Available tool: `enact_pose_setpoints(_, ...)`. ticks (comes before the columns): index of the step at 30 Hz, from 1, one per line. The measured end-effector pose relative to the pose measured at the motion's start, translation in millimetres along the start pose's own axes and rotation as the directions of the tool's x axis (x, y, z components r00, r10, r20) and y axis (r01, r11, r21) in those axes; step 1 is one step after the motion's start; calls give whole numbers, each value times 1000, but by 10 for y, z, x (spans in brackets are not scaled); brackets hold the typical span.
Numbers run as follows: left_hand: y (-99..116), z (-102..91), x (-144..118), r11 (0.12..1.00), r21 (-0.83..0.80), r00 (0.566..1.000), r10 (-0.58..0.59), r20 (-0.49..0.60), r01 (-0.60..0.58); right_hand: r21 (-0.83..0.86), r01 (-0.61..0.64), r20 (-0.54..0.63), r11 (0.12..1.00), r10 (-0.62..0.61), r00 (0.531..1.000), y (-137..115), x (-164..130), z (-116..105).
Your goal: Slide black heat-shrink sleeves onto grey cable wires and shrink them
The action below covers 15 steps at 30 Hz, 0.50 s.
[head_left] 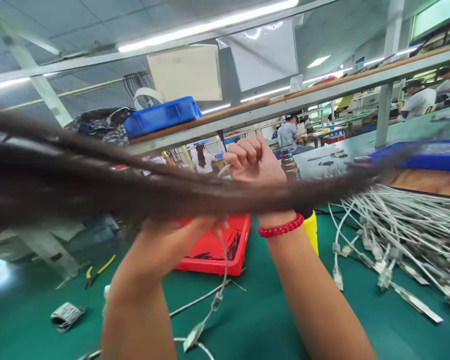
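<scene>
A light grey cable (225,260) with a small clear connector (217,300) on it hangs from the fingers of my left hand (165,245). Those fingers look pinched on it, though they are blurred and partly covered. My right hand (257,162), with red beads at the wrist, is raised and curled closed on a grey cable end at its left side. Whether both hands hold one and the same cable is hidden by a blurred dark strand, like hair, across the view. A clear-ended plug (194,337) lies below on the green table (262,310).
Behind my hands sits a red tray (206,265) with thin black pieces. Many grey cables (408,230) are heaped at right, near a blue tray (427,155). Yellow-handled cutters (99,270) lie at left. A shelf carries a blue bin (163,117). Several people work beyond.
</scene>
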<state>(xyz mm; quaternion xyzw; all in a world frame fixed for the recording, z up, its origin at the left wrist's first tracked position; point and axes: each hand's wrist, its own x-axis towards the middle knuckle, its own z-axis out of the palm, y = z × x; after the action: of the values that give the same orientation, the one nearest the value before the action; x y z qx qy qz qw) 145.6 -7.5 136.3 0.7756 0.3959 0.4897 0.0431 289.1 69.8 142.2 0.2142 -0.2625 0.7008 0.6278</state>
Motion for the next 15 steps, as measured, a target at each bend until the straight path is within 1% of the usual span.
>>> enact_pose_setpoints(2, 55, 105, 4, 999, 52, 979, -6, 202, -5, -11, 8, -5, 1000, -8, 1000, -8, -9, 6)
enact_pose_setpoints(3, 69, 157, 16, 996, 91, 967, -7, 256, -17, -8, 10, -8, 1000, -10, 1000, -13, -14, 9)
enact_pose_setpoints(4, 70, 206, 32, 991, 133, 960, -10, 279, -28, -5, 9, -10, 1000, -9, 1000, -19, -17, 12)
enact_pose_setpoints(6, 45, 290, 68, 980, 196, 965, -19, 262, -34, -6, 2, -5, 1000, -2, 1000, -37, -22, 16)
enact_pose_setpoints(8, 4, 352, 97, 977, 212, 968, -21, 251, -34, 1, -5, 7, 1000, 5, 1000, -57, -23, 16)
enact_pose_setpoints(12, -45, 425, 124, 990, 137, 968, -5, 252, -30, 89, -40, 39, 995, 37, 999, -65, -19, 11)
enact_pose_setpoints(15, -56, 445, 134, 991, 127, 964, -75, 255, 43, 116, -58, 52, 992, 52, 997, -31, -13, 12)
